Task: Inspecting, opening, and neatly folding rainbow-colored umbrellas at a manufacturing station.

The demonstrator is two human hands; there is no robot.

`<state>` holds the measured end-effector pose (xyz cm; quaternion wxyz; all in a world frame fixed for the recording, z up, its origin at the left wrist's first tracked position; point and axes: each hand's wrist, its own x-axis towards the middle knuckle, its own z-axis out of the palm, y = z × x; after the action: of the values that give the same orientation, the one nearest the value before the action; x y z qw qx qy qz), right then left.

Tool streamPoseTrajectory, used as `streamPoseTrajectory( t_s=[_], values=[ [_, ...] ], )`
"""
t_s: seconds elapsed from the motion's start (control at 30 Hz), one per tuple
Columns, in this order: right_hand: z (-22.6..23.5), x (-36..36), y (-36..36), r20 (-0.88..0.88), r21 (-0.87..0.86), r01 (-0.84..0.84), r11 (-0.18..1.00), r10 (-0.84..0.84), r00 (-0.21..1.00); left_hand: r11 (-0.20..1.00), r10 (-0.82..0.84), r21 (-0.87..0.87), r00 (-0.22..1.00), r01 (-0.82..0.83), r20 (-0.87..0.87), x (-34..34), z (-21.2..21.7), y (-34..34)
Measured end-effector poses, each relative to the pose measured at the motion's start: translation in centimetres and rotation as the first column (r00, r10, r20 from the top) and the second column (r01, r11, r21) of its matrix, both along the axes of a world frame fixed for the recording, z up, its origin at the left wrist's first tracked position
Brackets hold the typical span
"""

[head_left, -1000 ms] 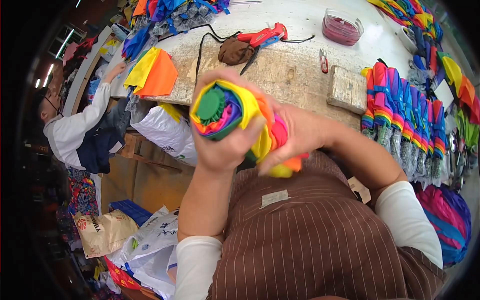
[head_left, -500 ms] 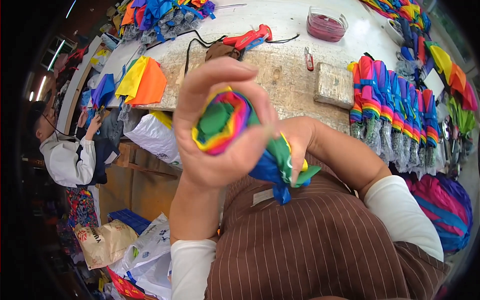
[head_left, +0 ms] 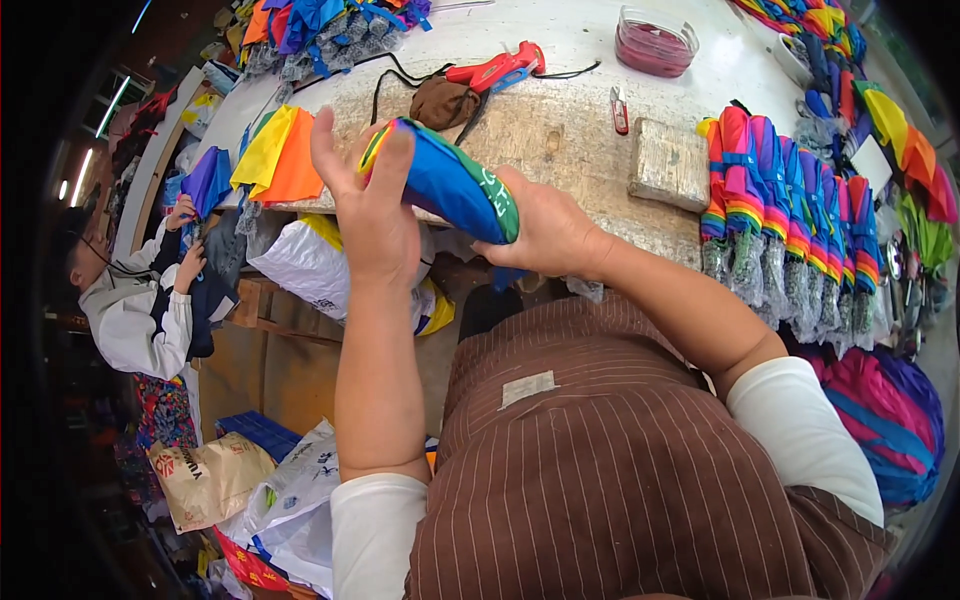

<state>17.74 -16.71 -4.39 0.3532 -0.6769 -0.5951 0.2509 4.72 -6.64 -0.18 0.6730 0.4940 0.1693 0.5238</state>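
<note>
A folded rainbow umbrella [head_left: 450, 185], its blue and green panels wrapped around it, is held between my two hands over the table's near edge. My left hand [head_left: 372, 205] is at its far left end, fingers and thumb around the cloth. Around the opposite, nearer end my right hand [head_left: 545, 222] is closed, with the thumb along the green panel. The umbrella slants down to the right. My left palm and the underside of the bundle hide part of the grip.
Beyond my hands lie a brown pouch [head_left: 443, 106], a red pistol-shaped tool [head_left: 495, 70], red-handled snips [head_left: 619, 112] and a worn block [head_left: 668, 165]. Several folded umbrellas [head_left: 765, 190] line the right. A clear tub [head_left: 655, 45] stands behind. Another person [head_left: 145, 300] works at left.
The umbrella has swung from end-on to lying slantwise and moved up over the table edge. My right hand has risen from near the apron to grip its near end; my left fingers have loosened.
</note>
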Motion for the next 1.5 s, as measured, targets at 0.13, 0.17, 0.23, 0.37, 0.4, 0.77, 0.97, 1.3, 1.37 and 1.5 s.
streamPoseTrajectory(
  t_s=[0.13,0.17,0.23,0.37,0.4,0.77,0.97,1.3,1.37,1.5],
  values=[
    [0.1,-0.4,-0.3,-0.044,-0.029,-0.114,0.993,0.113,0.993,0.948,-0.275,-0.156,0.96,0.279,0.044,-1.6,-2.9,-0.8],
    [-0.3,-0.6,-0.3,-0.085,-0.008,-0.194,0.981,0.192,0.978,0.948,-0.273,-0.157,0.961,0.276,0.043,-1.4,-2.6,-0.8],
    [-0.3,-0.7,-0.3,-0.251,0.077,-0.278,0.958,0.288,0.924,0.941,-0.289,-0.174,0.956,0.292,0.04,-0.9,-2.1,-0.2],
    [0.0,0.3,-1.1,-0.178,0.189,-0.166,0.968,0.2,0.963,0.995,-0.082,-0.058,0.997,0.083,0.015,-1.7,0.4,0.1],
    [-0.4,0.8,-1.3,-0.115,0.258,-0.094,0.962,0.127,0.985,0.999,-0.05,-0.011,0.999,0.05,0.01,-2.1,0.4,0.8],
    [0.9,-1.7,-1.9,-0.89,-0.112,-0.264,0.958,0.022,0.456,0.986,0.091,0.133,0.992,-0.101,0.085,-1.7,0.4,-0.2],
    [2.4,-5.3,-2.4,-0.897,-0.099,-0.208,0.973,0.004,0.443,0.982,0.136,-0.157,0.974,-0.108,0.182,-1.9,0.7,-0.6],
    [-0.2,-6.4,-3.0,-0.844,-0.091,-0.24,0.967,0.053,0.534,0.904,0.138,-0.427,0.965,-0.031,0.222,-2.1,-1.0,-1.1],
    [-0.8,-5.8,-2.5,-0.776,-0.157,-0.221,0.963,0.018,0.63,0.899,0.093,-0.438,0.963,0.028,0.251,-2.3,-1.3,-1.0],
    [-3.6,-2.7,-0.4,-0.692,-0.04,-0.229,0.972,0.138,0.709,0.864,-0.003,-0.477,0.949,0.162,0.316,-3.3,-2.0,-0.7]
  ],
)
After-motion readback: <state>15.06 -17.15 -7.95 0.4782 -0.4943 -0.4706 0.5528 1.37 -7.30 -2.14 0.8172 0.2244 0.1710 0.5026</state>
